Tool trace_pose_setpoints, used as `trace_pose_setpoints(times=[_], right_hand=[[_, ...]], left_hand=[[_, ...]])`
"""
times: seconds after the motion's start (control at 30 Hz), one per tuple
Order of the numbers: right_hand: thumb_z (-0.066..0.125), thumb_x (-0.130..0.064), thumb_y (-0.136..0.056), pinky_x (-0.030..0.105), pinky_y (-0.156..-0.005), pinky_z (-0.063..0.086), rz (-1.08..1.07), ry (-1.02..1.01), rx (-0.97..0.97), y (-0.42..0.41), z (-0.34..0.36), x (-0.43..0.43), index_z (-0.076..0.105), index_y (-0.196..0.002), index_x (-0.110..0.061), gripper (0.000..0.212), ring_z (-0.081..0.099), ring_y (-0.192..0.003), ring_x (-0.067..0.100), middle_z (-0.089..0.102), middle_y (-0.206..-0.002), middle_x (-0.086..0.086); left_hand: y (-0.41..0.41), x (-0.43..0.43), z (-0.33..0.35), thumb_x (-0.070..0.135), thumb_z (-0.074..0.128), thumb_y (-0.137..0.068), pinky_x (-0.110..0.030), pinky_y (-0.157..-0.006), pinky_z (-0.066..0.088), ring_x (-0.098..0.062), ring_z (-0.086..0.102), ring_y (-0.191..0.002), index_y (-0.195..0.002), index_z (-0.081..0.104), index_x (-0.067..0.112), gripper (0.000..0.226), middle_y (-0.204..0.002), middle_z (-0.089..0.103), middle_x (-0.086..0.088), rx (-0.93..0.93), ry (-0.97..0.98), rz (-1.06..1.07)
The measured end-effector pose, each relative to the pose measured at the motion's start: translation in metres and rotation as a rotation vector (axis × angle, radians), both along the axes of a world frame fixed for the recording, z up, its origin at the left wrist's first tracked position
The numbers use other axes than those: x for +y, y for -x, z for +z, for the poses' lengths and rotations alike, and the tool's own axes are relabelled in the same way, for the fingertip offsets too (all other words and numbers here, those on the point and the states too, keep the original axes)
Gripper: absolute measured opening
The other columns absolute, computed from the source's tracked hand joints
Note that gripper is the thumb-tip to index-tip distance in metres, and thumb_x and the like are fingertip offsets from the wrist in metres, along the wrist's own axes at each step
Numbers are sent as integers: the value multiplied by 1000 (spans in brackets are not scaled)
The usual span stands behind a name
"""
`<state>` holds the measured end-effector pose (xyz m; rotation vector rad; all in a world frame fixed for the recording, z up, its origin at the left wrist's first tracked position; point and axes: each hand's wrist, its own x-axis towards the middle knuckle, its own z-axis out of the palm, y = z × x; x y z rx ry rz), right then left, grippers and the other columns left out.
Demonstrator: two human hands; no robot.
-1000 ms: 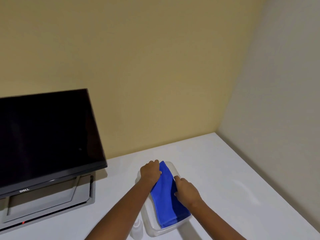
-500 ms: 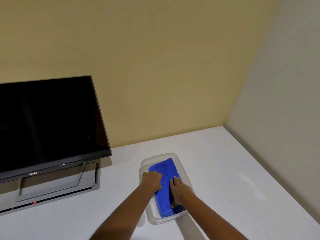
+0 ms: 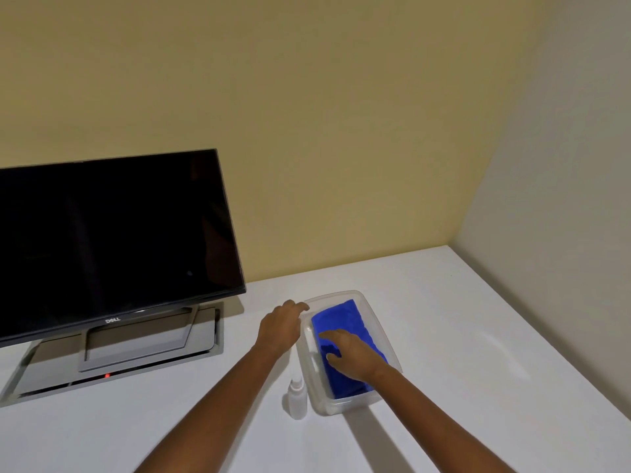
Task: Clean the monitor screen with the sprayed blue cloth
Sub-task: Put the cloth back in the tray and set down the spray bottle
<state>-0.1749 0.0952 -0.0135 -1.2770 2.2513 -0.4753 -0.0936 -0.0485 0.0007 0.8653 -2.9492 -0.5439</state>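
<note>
a clear plastic container (image 3: pixel 341 406) stands on the white table (image 3: pixel 461 319) and holds one folded blue cloth (image 3: pixel 341 319), with a small spray bottle (image 3: pixel 297 399) upright just beside its near left corner. the right hand (image 3: pixel 351 356) lies flat on the near half of the cloth with fingers stretched out, not closed around it. the left hand (image 3: pixel 280 327) is at the container's left rim, maybe touching it, but i cannot tell if it grips; the dark monitor (image 3: pixel 109 233) stands well apart to the left.

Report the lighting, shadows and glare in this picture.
Head view: soft, even light; the monitor screen is black, faint reflections only; the right arm casts a soft shadow on the white table by the clear tub; pale sheen farther right.
</note>
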Motion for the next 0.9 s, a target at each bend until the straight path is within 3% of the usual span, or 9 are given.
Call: trace_pose_setpoints(times=[0.1, 0.17, 0.27, 0.43, 0.67, 0.77, 0.9], right_hand=[[57, -14, -87, 32, -111, 29, 89, 24, -123, -16, 6, 3, 25, -144, -20, 66, 31, -136, 21, 29, -151, 3], [64, -17, -82, 35, -115, 22, 168, -9, -139, -29, 7, 6, 18, -147, -22, 79, 15, -143, 19, 14, -156, 0], [69, -27, -81, 34, -116, 19, 160, 13, -106, -46, 4, 7, 25, -145, -24, 77, 5, -145, 15, 8, -158, -3], [57, -31, -90, 31, -111, 26, -4, 179, -28, -72, -6, 1, 56, -123, -17, 36, 16, -143, 13, 24, -154, -3], [50, -34, -93, 24, -91, 43, -53, 294, 159, -93, -7, -3, 55, -124, -17, 36, 44, -124, 11, 49, -137, -4], [53, -31, -92, 26, -83, 46, -166, 478, 39, -95, 9, -5, 59, -114, -18, 26, 56, -105, 12, 62, -116, -3], [60, -27, -88, 23, -80, 49, -253, 661, -205, -82, 45, -13, 63, -106, -17, 21, 61, -96, 11, 64, -105, -5]], left_hand=[[-26, -2, -5, 12, 41, -95, -34, -99, 40, -24, 45, -124, -136, 39, 22, 42, -136, 46, -6, -82, -36, -16], [-44, 0, -11, 14, 44, -94, -32, -102, 39, -24, 43, -125, -136, 40, 22, 43, -135, 49, -7, -121, -85, -22], [-71, 9, -21, 10, 51, -89, -28, -101, 39, -22, 45, -125, -135, 42, 20, 47, -134, 51, -7, -171, -188, -37], [-96, 30, -28, 15, 60, -84, -28, -99, 40, -23, 50, -122, -135, 41, 18, 55, -137, 51, -4, -228, -308, -62], [-109, 43, -26, 20, 60, -86, -36, -102, 43, -25, 53, -119, -133, 42, 14, 50, -132, 55, -8, -76, -465, 35], [-108, 39, -21, 19, 59, -87, -32, -100, 42, -24, 51, -120, -134, 38, 13, 51, -132, 52, -9, 33, -482, 55], [-97, 38, -13, 22, 54, -90, -30, -91, 44, -24, 54, -113, -133, 35, 13, 48, -128, 52, -11, 223, -508, 124]])
